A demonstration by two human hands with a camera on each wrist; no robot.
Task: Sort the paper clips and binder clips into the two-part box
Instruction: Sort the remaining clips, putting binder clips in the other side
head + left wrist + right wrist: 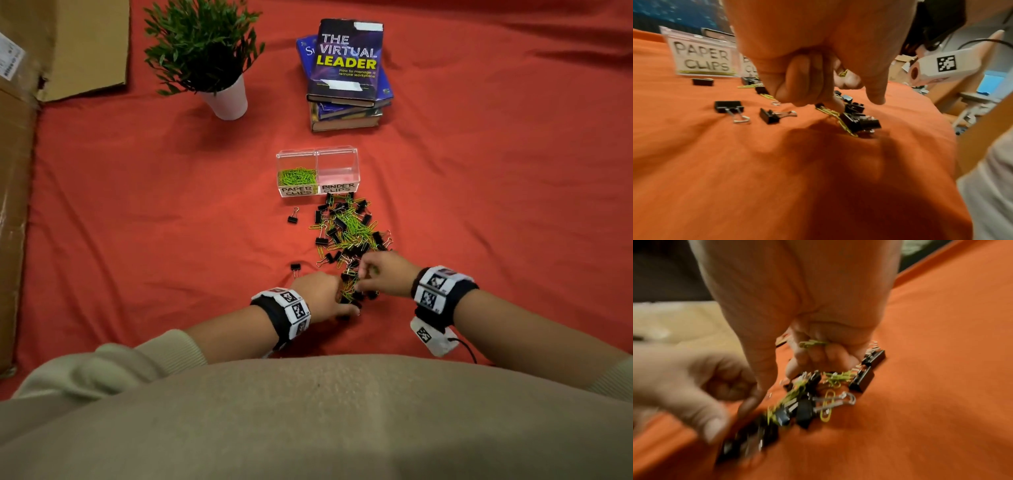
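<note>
Head view, box: the two-part box [317,171] stood beyond the pile, long axis left to right, labels facing me so I could read them. Its left half held green paper clips [296,176]; the right half looked bare.
Head view, pile: the mixed pile [349,233] ran from the box front back toward me. A few binder clips [293,219] lay apart on the left.
Head view, hands: my left hand [320,296] and right hand [385,274] met at the near end of the pile, low, to pick from it.
Left wrist view, grip: fingers curled in, a yellow-green clip [843,73] tucked in the palm; one fingertip pressed a paper clip on the red cloth [777,170].
Right wrist view, grip: blurred, but my right fist was clenched around green paper clips [813,344], stored so I could keep gathering.
</note>
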